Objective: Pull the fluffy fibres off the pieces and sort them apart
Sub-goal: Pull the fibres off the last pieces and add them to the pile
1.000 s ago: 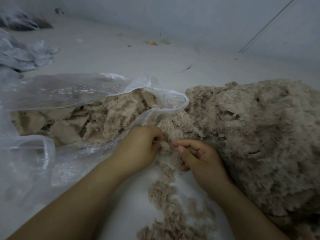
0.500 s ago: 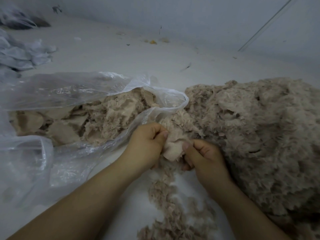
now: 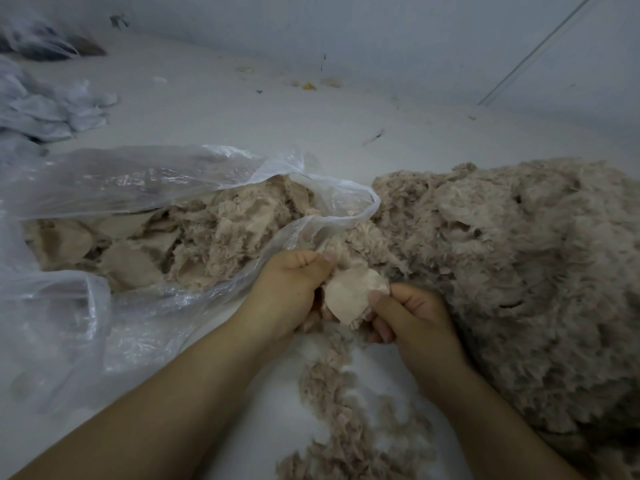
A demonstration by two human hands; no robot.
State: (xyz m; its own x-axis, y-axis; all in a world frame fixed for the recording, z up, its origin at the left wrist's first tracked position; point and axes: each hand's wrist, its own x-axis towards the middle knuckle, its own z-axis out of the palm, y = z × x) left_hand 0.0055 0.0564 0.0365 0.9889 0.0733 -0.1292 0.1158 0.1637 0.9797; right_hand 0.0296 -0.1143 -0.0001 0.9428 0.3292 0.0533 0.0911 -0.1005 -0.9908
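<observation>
Both hands clamp one smooth beige fabric piece (image 3: 349, 297) at centre, left hand (image 3: 294, 289) and right hand (image 3: 412, 317) pinching its edges; a clear plastic bag (image 3: 104, 188) at left holds pieces; the big tan fluffy heap (image 3: 519, 271) right suggests much remains.

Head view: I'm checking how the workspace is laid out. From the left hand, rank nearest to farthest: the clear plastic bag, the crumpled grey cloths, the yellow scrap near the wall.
1. Clear plastic bag: right beside the left hand, at the mouth's lower edge.
2. Crumpled grey cloths: far left, beyond the bag.
3. Yellow scrap: straight ahead, near the wall.
</observation>
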